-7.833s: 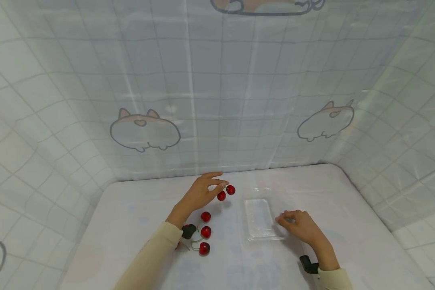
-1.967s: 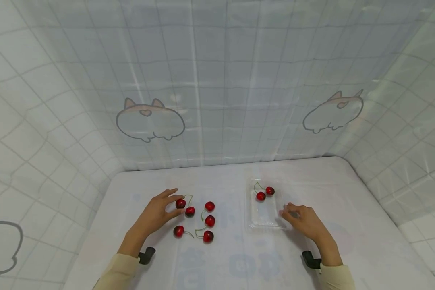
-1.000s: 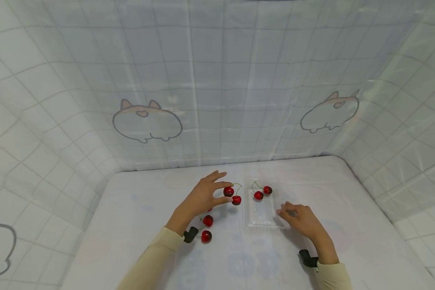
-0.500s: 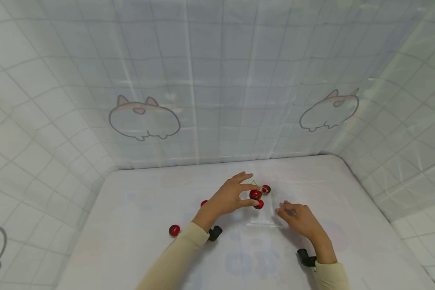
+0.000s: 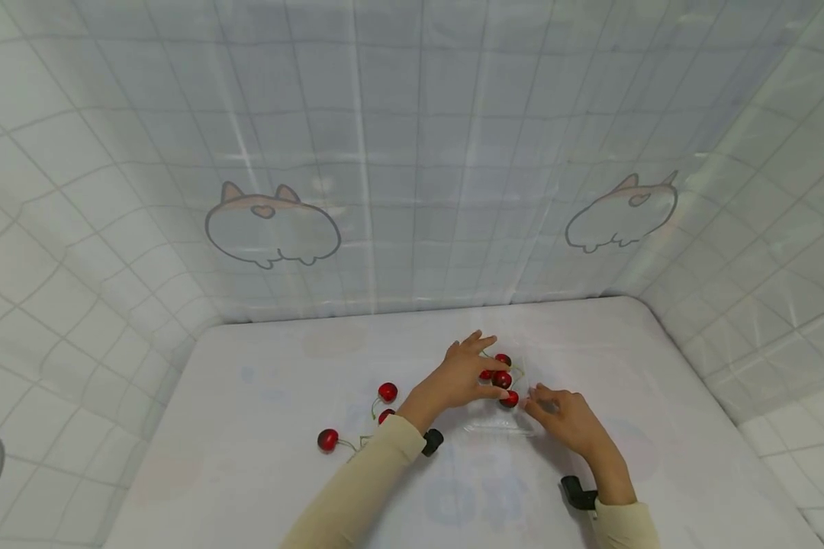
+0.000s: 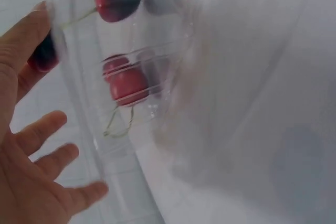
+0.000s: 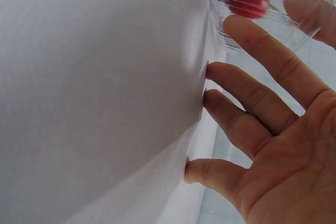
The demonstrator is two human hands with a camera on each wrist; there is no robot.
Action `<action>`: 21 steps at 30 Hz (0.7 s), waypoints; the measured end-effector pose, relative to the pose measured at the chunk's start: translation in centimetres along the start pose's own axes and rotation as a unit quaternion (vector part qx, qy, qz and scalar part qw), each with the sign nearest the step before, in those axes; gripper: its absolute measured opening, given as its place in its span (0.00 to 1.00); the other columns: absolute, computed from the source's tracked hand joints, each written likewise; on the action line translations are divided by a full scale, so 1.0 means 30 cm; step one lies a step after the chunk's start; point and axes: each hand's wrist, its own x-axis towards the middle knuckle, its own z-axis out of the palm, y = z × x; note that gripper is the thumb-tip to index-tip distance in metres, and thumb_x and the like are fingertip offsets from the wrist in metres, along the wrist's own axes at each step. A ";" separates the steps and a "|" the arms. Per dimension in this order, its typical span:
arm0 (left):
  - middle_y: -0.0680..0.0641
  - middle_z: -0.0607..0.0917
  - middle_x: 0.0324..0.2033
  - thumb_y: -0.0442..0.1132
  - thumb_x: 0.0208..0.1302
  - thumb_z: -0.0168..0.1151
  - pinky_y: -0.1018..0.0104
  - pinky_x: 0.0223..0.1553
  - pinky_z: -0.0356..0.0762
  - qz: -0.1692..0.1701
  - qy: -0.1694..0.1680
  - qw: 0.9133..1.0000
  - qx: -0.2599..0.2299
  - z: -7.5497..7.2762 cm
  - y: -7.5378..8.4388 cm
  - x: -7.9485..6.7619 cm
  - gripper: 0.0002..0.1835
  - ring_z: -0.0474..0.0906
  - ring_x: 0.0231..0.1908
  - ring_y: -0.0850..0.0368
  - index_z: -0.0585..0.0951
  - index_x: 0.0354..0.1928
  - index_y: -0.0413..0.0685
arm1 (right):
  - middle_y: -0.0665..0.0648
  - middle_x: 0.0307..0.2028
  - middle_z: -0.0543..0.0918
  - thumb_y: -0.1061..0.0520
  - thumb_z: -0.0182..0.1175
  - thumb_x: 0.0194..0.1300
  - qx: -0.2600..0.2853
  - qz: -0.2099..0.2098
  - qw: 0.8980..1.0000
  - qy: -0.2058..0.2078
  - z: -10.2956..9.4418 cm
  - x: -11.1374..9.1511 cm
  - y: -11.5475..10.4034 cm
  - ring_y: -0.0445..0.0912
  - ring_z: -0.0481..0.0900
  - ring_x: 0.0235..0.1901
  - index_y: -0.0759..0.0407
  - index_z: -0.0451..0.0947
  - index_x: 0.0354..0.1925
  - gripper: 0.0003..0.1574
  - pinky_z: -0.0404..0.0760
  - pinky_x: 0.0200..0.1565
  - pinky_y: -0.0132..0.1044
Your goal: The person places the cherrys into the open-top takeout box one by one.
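My left hand (image 5: 461, 379) is over a clear plastic container (image 5: 497, 428), its thumb and index finger pinching a pair of stemmed cherries (image 5: 501, 380). In the left wrist view one dark red cherry (image 6: 44, 55) shows between those fingers, outside the near wall, while the other three fingers spread apart. Another pair of cherries (image 6: 129, 86) lies inside the container, partly hidden by my left hand in the head view. At the container's right rim my right hand (image 5: 571, 419) pinches the edge with thumb and index finger; its other fingertips (image 7: 212, 70) rest against the white cloth.
Loose cherries lie on the cloth to the left, including one at the back (image 5: 387, 392) and one further left (image 5: 327, 440); my left forearm hides part of that group. A white-covered table (image 5: 247, 488) meets tiled-pattern curtains (image 5: 412, 191) behind and at both sides.
My left hand picked up a pair of cherries from the left group and carried it right, now low over the container. Earlier it brought the first pair there. My right hand stays at the rim.
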 end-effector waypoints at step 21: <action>0.50 0.52 0.79 0.68 0.56 0.68 0.39 0.73 0.38 -0.039 -0.031 0.988 0.143 0.068 0.018 0.037 0.26 0.34 0.78 0.42 0.86 0.55 0.73 | 0.69 0.63 0.75 0.38 0.59 0.72 0.001 0.000 1.000 0.008 0.004 0.003 -0.004 0.68 0.70 0.64 0.65 0.83 0.57 0.33 0.66 0.61 0.67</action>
